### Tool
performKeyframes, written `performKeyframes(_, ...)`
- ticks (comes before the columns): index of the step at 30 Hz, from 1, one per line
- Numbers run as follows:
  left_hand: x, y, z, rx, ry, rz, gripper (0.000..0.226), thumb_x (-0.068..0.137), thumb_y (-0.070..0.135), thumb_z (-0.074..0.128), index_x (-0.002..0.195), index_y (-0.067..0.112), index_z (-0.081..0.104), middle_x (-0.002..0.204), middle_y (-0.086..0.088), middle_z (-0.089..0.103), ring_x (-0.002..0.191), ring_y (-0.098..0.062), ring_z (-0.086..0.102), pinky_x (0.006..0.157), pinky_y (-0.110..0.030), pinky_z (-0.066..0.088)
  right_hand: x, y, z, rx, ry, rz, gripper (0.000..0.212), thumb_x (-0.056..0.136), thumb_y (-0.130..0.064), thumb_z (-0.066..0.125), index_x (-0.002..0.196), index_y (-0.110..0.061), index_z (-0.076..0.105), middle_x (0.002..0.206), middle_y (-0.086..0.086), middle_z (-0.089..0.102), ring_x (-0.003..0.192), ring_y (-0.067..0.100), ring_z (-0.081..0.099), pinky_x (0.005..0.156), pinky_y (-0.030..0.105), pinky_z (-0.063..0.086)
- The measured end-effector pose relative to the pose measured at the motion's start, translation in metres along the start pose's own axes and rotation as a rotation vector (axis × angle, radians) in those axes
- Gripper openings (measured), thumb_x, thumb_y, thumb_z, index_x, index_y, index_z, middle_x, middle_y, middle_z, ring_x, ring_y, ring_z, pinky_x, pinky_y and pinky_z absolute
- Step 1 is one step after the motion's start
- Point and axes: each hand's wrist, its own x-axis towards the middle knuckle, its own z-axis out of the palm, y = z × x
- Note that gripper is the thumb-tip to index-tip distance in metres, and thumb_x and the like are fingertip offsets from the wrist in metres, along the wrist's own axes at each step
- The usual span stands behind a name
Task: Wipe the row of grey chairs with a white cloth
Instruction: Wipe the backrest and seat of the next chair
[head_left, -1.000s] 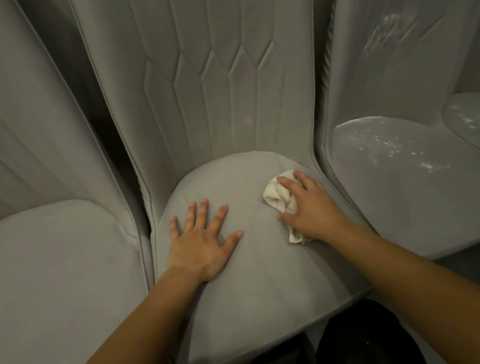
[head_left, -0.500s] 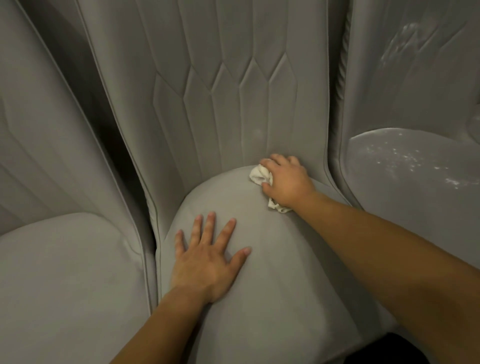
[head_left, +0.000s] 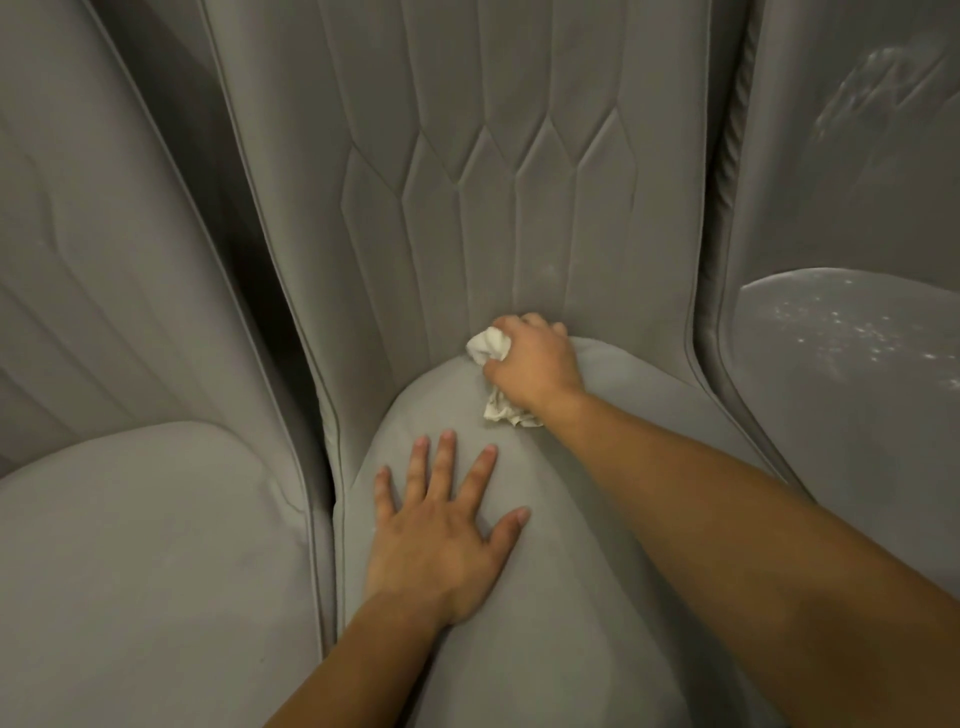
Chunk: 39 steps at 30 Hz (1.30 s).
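Three grey upholstered chairs stand side by side. The middle chair has a quilted backrest and a rounded seat. My right hand grips a crumpled white cloth at the back of that seat, where the seat meets the backrest. Part of the cloth sticks out under my wrist. My left hand rests flat on the seat's front left, fingers spread and straight.
The left chair sits close, with a dark gap between it and the middle one. The right chair carries white specks on its seat and a pale smear on its backrest.
My right hand has slid the cloth from the seat's right side up to the back crease and slightly left. The left hand stays pressed on the seat. The view has moved closer.
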Motion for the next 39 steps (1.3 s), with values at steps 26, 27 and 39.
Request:
performKeyframes(26, 0.000, -0.006, 0.006, -0.019, 0.012, -0.008, 0.079, 0.086, 0.084, 0.000, 0.157, 0.051, -0.008, 0.169, 0.007, -0.015, 0.155, -0.020, -0.019, 0.124, -0.052, -0.009, -0.092, 0.068, -0.079, -0.385, -0.051, -0.225, 0.046, 0.089, -0.047, 0.056, 0.131, -0.030, 0.057, 0.132, -0.001, 0.056, 0.113, 0.031, 0.050, 0.093, 0.043, 0.047)
performKeyframes(27, 0.001, -0.006, 0.006, -0.018, 0.016, -0.008, 0.079, 0.085, 0.085, -0.001, 0.157, 0.051, -0.008, 0.169, 0.007, -0.015, 0.155, -0.020, -0.019, 0.124, -0.052, -0.008, -0.107, 0.068, -0.078, -0.373, -0.047, -0.257, 0.047, 0.087, -0.048, 0.058, 0.130, -0.031, 0.058, 0.132, -0.002, 0.057, 0.113, 0.030, 0.051, 0.091, 0.042, 0.048)
performKeyframes(39, 0.001, -0.008, 0.010, 0.001, 0.045, -0.010, 0.082, 0.083, 0.087, -0.006, 0.156, 0.052, -0.008, 0.169, 0.007, -0.014, 0.155, -0.019, -0.019, 0.125, -0.051, -0.007, -0.090, 0.121, -0.082, -0.403, 0.048, -0.100, 0.043, 0.090, -0.045, 0.059, 0.129, -0.028, 0.059, 0.126, 0.004, 0.060, 0.110, 0.035, 0.050, 0.087, 0.041, 0.049)
